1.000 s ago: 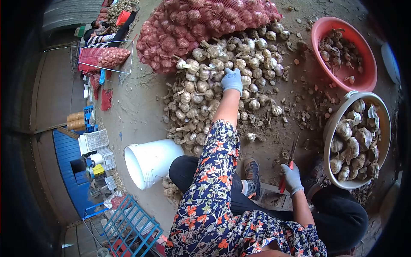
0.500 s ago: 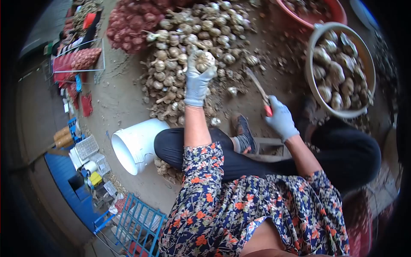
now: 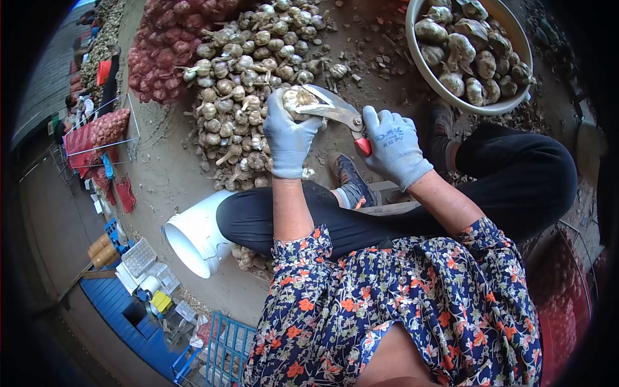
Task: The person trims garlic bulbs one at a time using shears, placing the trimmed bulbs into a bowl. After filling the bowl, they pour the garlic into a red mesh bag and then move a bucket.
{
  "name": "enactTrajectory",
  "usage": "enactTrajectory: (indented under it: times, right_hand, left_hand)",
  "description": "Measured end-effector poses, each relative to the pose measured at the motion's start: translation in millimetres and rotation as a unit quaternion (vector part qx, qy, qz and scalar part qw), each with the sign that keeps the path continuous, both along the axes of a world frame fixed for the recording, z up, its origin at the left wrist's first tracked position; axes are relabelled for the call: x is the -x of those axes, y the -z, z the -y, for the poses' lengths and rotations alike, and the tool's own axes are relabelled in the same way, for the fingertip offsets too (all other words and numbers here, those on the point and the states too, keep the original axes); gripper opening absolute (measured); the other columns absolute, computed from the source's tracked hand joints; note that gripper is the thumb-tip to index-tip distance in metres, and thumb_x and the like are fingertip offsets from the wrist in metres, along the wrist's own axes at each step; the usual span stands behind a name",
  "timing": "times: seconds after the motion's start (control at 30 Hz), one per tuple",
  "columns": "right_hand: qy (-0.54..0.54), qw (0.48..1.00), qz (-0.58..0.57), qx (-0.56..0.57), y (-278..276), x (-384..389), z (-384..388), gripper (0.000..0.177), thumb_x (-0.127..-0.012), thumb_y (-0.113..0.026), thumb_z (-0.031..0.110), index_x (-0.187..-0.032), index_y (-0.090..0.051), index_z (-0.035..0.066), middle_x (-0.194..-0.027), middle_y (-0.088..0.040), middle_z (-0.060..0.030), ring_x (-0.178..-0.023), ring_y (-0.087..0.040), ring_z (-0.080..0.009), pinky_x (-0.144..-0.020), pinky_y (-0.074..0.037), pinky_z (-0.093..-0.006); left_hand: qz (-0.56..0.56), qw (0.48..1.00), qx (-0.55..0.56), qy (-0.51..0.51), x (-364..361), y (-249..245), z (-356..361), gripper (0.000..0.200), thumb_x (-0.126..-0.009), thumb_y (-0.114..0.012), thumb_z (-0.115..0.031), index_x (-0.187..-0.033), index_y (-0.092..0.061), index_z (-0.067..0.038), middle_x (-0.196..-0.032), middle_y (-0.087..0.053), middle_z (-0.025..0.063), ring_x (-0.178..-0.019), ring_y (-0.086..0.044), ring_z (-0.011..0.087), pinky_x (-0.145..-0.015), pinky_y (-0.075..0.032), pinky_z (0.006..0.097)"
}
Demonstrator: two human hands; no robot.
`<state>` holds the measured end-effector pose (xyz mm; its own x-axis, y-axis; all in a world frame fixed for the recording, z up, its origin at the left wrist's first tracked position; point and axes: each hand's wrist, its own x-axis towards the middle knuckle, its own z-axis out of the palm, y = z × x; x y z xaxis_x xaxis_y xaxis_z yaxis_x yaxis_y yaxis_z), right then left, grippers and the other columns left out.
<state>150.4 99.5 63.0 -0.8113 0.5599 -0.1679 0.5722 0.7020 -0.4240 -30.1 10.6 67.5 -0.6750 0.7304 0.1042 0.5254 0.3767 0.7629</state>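
In the head view my left hand (image 3: pixel 287 138), in a grey glove, grips a garlic bulb (image 3: pixel 298 101) above the heap. My right hand (image 3: pixel 394 145), gloved too, is closed around the red handle of a pair of pruning shears (image 3: pixel 345 114). The blades are spread and reach the bulb, one on each side of its near right part. Below and behind my left hand lies a large heap of garlic bulbs (image 3: pixel 235 90) on the ground, many with stem stubs.
A round tub (image 3: pixel 411 55) with garlic stands at the upper right. Red mesh sacks (image 3: pixel 164 61) of bulbs lie at the upper left. A white bucket (image 3: pixel 196 238) rests on its side by my left knee. Debris (image 3: pixel 380 58) litters the ground; a blue metal rack (image 3: pixel 229 351) stands lower left.
My right hand has brought the shears left and up to the bulb, and the blades have opened. The left hand, still holding the bulb, has come slightly lower. The view has shifted.
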Motion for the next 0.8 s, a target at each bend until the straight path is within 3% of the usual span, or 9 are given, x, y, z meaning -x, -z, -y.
enactTrajectory:
  times: [0.07, 0.13, 0.17, 0.33, 0.4, 0.43, 0.5, 0.63, 0.8]
  right_hand:
    - [-0.014, 0.999, 0.029, 0.024, -1, -1, 1, 0.046, -0.077, -0.066, 0.038, -0.104, -0.048, 0.006, -0.088, -0.06, -0.0133, -0.084, -0.061, -0.03, -0.071, -0.045, -0.0441]
    - [-0.014, 0.999, 0.037, 0.029, 9, -2, 3, 0.045, -0.078, -0.066, 0.037, -0.104, -0.048, 0.006, -0.088, -0.061, -0.0131, -0.082, -0.063, -0.0302, -0.071, -0.046, -0.0438]
    - [-0.016, 0.998, 0.042, 0.033, 12, -3, 5, 0.043, -0.079, -0.065, 0.037, -0.103, -0.049, 0.005, -0.087, -0.062, -0.013, -0.081, -0.064, -0.0305, -0.071, -0.046, -0.0434]
    - [0.021, 0.989, 0.04, 0.139, 33, 1, 0, 0.03, -0.08, -0.062, 0.026, -0.094, -0.047, 0.005, -0.08, -0.063, -0.0191, -0.078, -0.064, -0.0367, -0.069, -0.048, -0.0467]
    - [0.037, 0.982, 0.031, 0.182, 44, 0, 1, 0.029, -0.081, -0.062, 0.026, -0.093, -0.046, 0.004, -0.079, -0.063, -0.0211, -0.078, -0.064, -0.0381, -0.069, -0.049, -0.0472]
    - [0.054, 0.98, 0.033, 0.187, 46, 1, 0, 0.029, -0.081, -0.062, 0.026, -0.092, -0.046, 0.004, -0.078, -0.063, -0.0217, -0.079, -0.064, -0.0385, -0.07, -0.049, -0.0471]
    - [0.073, 0.977, 0.049, 0.193, 44, 0, -4, 0.029, -0.083, -0.061, 0.027, -0.094, -0.045, 0.004, -0.08, -0.063, -0.0208, -0.08, -0.063, -0.0386, -0.071, -0.049, -0.0468]
    - [0.032, 0.989, 0.045, 0.14, 34, -13, 0, 0.035, -0.082, -0.06, 0.033, -0.102, -0.049, 0.006, -0.093, -0.061, -0.0168, -0.091, -0.063, -0.0322, -0.076, -0.048, -0.0434]
    - [0.014, 0.998, 0.033, 0.052, 29, -10, 0, 0.041, -0.081, -0.062, 0.039, -0.104, -0.049, 0.008, -0.093, -0.061, -0.0148, -0.09, -0.062, -0.0307, -0.077, -0.045, -0.045]
  left_hand:
    - [-0.006, 1.0, 0.007, -0.002, -1, 3, 0, 0.076, -0.055, -0.086, -0.015, -0.118, -0.048, 0.0, -0.097, -0.064, 0.0151, -0.089, -0.066, 0.0269, -0.078, -0.053, 0.0352]
    - [-0.112, 0.993, 0.009, 0.026, 1, 4, -3, 0.065, -0.058, -0.085, -0.012, -0.114, -0.053, -0.001, -0.096, -0.067, 0.0112, -0.086, -0.066, 0.0178, -0.077, -0.053, 0.0306]
    - [-0.121, 0.992, 0.005, 0.046, 3, 4, -4, 0.064, -0.058, -0.085, -0.014, -0.113, -0.054, -0.002, -0.095, -0.067, 0.0122, -0.085, -0.066, 0.0196, -0.076, -0.054, 0.0316]
    - [-0.074, 0.995, 0.044, 0.05, 6, 24, -9, 0.062, -0.06, -0.085, -0.016, -0.112, -0.054, 0.0, -0.094, -0.065, 0.0118, -0.083, -0.065, 0.0183, -0.075, -0.053, 0.0312]
    - [0.006, 0.997, 0.047, 0.066, 1, 28, -9, 0.061, -0.062, -0.085, -0.016, -0.112, -0.053, 0.001, -0.096, -0.063, 0.0109, -0.084, -0.063, 0.0173, -0.077, -0.052, 0.0298]
    - [0.114, 0.992, 0.047, 0.022, -4, 23, -11, 0.062, -0.063, -0.084, -0.017, -0.113, -0.053, 0.003, -0.101, -0.059, 0.0105, -0.088, -0.06, 0.0173, -0.08, -0.051, 0.029]
    - [0.06, 0.997, 0.037, 0.039, 6, 31, -13, 0.062, -0.064, -0.085, -0.017, -0.113, -0.054, 0.003, -0.102, -0.058, 0.0103, -0.09, -0.059, 0.017, -0.081, -0.05, 0.0288]
    - [-0.014, 0.997, 0.056, 0.043, 12, 35, -2, 0.062, -0.062, -0.085, -0.017, -0.113, -0.056, 0.003, -0.104, -0.056, 0.012, -0.095, -0.058, 0.0204, -0.086, -0.048, 0.031]
    - [-0.058, 0.992, 0.058, 0.096, -1, 29, -5, 0.063, -0.054, -0.081, -0.013, -0.109, -0.056, 0.001, -0.1, -0.055, 0.0142, -0.092, -0.057, 0.0288, -0.083, -0.047, 0.0371]
